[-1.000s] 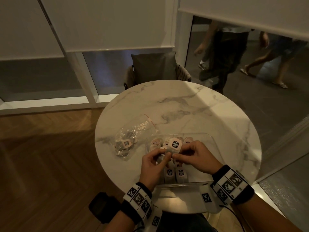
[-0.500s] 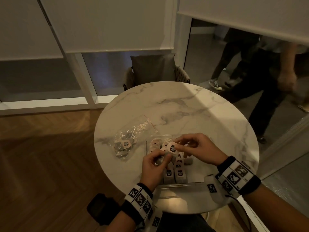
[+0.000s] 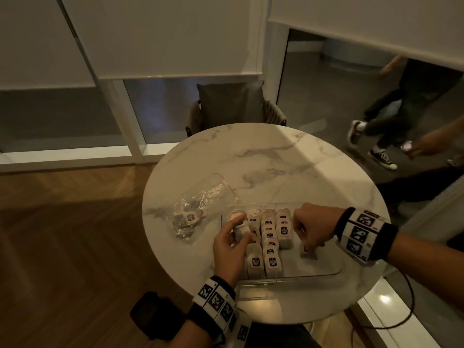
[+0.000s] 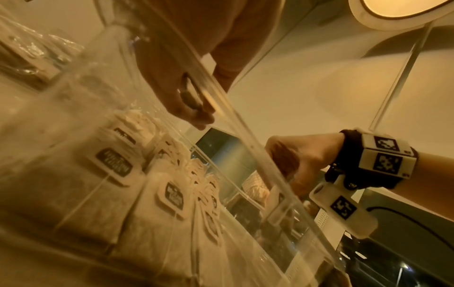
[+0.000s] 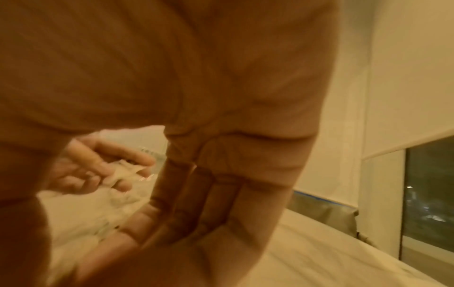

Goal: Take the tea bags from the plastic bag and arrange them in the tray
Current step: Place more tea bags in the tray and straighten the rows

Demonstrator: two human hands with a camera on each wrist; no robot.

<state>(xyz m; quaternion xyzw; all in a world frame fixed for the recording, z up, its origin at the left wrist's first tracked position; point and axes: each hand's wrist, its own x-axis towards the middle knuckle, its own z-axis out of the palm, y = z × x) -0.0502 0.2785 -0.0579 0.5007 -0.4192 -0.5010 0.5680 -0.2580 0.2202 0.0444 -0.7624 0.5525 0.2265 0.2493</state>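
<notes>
A clear plastic tray (image 3: 326, 271) sits on the round marble table (image 3: 251, 151), with several tea bags (image 3: 270, 243) standing in rows in its left half. My left hand (image 3: 232, 238) is over the leftmost row and pinches a tea bag (image 3: 241, 231); the right wrist view shows that left hand (image 5: 98, 170) with a pale bag between its fingers. Further right in the tray, my right hand (image 3: 310, 231) curls its fingers down onto a single tea bag (image 3: 308, 252). The crumpled plastic bag (image 3: 193, 213), tea bags still inside, lies left of the tray.
A cushioned chair (image 3: 231, 104) stands behind the table. People (image 3: 381, 126) walk past on the right, behind glass. A dark object (image 3: 150, 315) lies on the wooden floor by my left arm. A cable (image 3: 406, 310) loops off the table's right edge.
My hands were together over the tray on one tea bag; they have parted. The right hand went right and down into the tray with a bag, while the left stays at the leftmost row.
</notes>
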